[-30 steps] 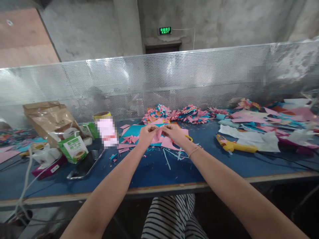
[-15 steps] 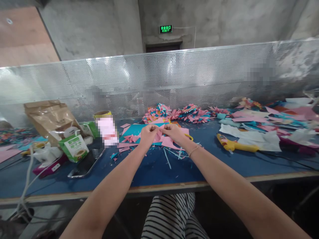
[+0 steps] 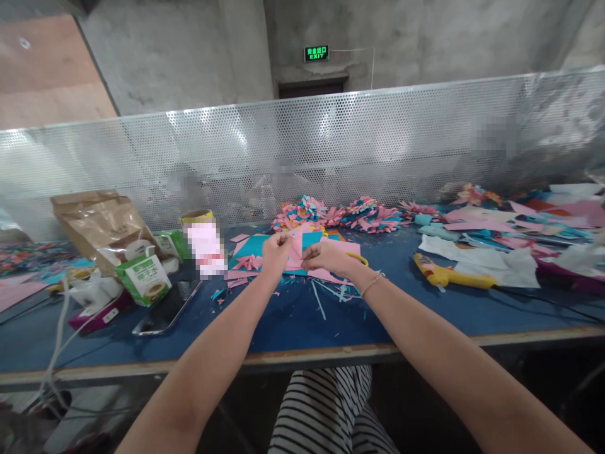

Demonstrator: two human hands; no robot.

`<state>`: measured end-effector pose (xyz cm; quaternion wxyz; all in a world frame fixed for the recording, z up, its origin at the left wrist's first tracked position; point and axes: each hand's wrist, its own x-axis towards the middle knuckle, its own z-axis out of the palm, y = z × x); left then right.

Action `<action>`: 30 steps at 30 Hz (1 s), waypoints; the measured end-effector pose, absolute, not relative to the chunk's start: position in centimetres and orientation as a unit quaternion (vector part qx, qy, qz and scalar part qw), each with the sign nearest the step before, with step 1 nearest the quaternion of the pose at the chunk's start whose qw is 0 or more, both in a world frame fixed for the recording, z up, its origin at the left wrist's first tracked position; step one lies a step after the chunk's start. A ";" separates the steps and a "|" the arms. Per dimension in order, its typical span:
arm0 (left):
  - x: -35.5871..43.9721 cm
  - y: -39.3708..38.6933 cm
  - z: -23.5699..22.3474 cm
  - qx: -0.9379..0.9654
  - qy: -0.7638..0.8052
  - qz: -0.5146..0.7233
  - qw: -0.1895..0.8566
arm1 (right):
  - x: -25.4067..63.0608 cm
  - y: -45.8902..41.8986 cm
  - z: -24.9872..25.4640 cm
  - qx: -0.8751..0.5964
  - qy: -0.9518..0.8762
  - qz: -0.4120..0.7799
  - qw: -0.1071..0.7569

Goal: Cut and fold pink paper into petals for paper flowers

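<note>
Over the middle of the blue table (image 3: 293,321), my left hand (image 3: 275,252) and my right hand (image 3: 326,256) both pinch a small piece of pink paper (image 3: 296,251). The fingers of each hand are closed on it, the left at its upper left edge, the right at its lower right. Under the hands lie pink and teal paper sheets (image 3: 250,247) and thin paper strips (image 3: 319,295). A yellow scissors handle (image 3: 360,257) shows just behind my right wrist.
Paper flowers (image 3: 331,214) lie in a row by the perforated metal screen (image 3: 302,151). A yellow glue gun (image 3: 444,275) and heaped paper (image 3: 501,239) lie to the right. At left stand a green carton (image 3: 144,281), a phone (image 3: 165,309), a brown bag (image 3: 101,227) and a white cable (image 3: 57,334).
My right hand has dropped a little and the left has risen, turning the pink paper between them. The view has shifted slightly to the right.
</note>
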<state>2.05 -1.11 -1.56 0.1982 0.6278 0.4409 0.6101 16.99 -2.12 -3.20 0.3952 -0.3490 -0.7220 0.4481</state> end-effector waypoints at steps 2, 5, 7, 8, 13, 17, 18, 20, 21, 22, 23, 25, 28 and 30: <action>1.4 -0.6 -1.5 0.607 0.442 0.630 0.200 | 16.8 -2.1 -3.5 -0.351 -0.718 0.459 0.388; 0.8 -0.1 -1.4 0.603 0.436 0.638 0.196 | 16.9 -1.9 -3.5 -0.364 -0.709 0.430 0.424; 0.9 -0.3 -1.3 0.618 0.431 0.628 0.196 | 17.2 -1.8 -3.2 -0.374 -0.700 0.405 0.454; 1.1 -0.5 -1.3 0.627 0.427 0.621 0.194 | 17.4 -1.7 -3.0 -0.377 -0.696 0.394 0.467; 2.5 -2.0 -1.0 0.699 0.390 0.564 0.202 | 18.0 -1.7 -2.5 -0.356 -0.703 0.366 0.496; 3.0 -2.3 -1.1 0.704 0.360 0.556 0.256 | 17.8 -1.6 -2.5 -0.349 -0.673 0.379 0.531; 3.1 -2.3 -1.2 0.698 0.361 0.552 0.279 | 17.7 -1.6 -2.5 -0.344 -0.650 0.396 0.549; 3.2 -2.4 -1.3 0.693 0.364 0.531 0.325 | 17.6 -1.5 -2.5 -0.328 -0.595 0.444 0.584; 3.3 -2.4 -1.3 0.693 0.363 0.519 0.344 | 17.6 -1.5 -2.5 -0.319 -0.573 0.467 0.593; 3.3 -2.4 -1.3 0.692 0.362 0.513 0.356 | 17.6 -1.5 -2.4 -0.312 -0.560 0.485 0.595; 3.4 -2.4 -1.3 0.687 0.365 0.515 0.360 | 17.6 -1.5 -2.4 -0.309 -0.556 0.497 0.590; 3.3 -2.2 -1.3 0.665 0.378 0.540 0.352 | 17.6 -1.7 -2.4 -0.316 -0.571 0.504 0.566; 3.0 -1.9 -1.3 0.624 0.389 0.581 0.349 | 17.6 -1.8 -2.6 -0.349 -0.617 0.485 0.512; 2.8 -1.6 -1.3 0.605 0.379 0.594 0.370 | 17.6 -1.8 -2.7 -0.368 -0.655 0.456 0.477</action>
